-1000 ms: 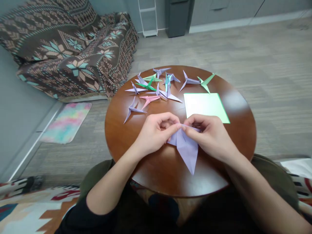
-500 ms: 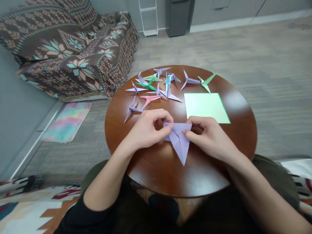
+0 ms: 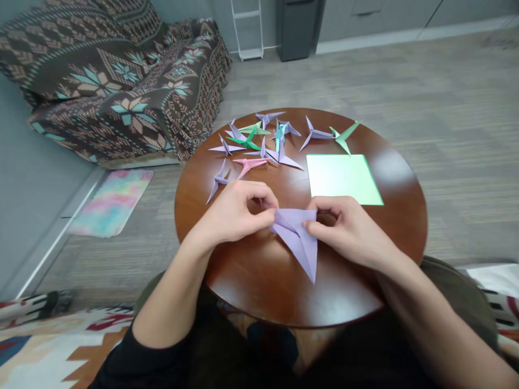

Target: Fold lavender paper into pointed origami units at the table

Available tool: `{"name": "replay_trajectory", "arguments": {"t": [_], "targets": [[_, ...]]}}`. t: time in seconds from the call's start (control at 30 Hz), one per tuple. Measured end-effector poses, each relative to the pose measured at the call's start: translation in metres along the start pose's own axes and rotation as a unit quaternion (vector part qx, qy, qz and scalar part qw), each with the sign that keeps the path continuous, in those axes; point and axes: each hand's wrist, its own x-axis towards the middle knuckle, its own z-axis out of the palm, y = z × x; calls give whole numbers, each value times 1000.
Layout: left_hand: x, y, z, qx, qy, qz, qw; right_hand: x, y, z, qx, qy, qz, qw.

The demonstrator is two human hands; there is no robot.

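At frame centre, a lilac folded paper triangle [image 3: 299, 237], creased and pointing toward the lower edge, lies on the round wooden tabletop [image 3: 259, 281]; left hand [image 3: 235, 210] and right hand [image 3: 348, 229] pinch its top corners.

Counter [image 3: 259, 294]: folded figures [image 3: 263, 146] at far edge, flat sheet [image 3: 343, 178] right of them, pointed paper [image 3: 298, 237] nearest, between left hand [image 3: 235, 210] and right hand [image 3: 348, 229]. Sofa [image 3: 113, 81] behind, left.

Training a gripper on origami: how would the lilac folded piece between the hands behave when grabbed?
Probably very light: fingertip pinches of the left hand and right hand hold the lilac folded piece. Likely fairly stiff, since its long point looks straight. A hard squeeze would probably crush its creases.
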Motion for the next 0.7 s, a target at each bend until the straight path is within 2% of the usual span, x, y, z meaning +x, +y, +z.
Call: {"name": "replay_trajectory", "arguments": {"t": [0.13,0.2,0.3,0.47,0.6,0.7], "targets": [[-1,-3,-8,-8,46,-17,999,2,1,-1,7,15,4,1000],[-1,-3,-8,-32,31,-17,999,3,1,0,14,28,1,1000],[-1,-1,0,-68,-43,-40,996,3,1,-1,23,45,-3,999],[2,0,20,-97,-12,-68,993,4,2,-1,20,46,-8,999],[2,3,27,-118,-29,-67,990,3,2,2,13,44,-26,999],[1,6,30,-121,-20,-56,991,2,1,4,20,52,-27,998]]}}
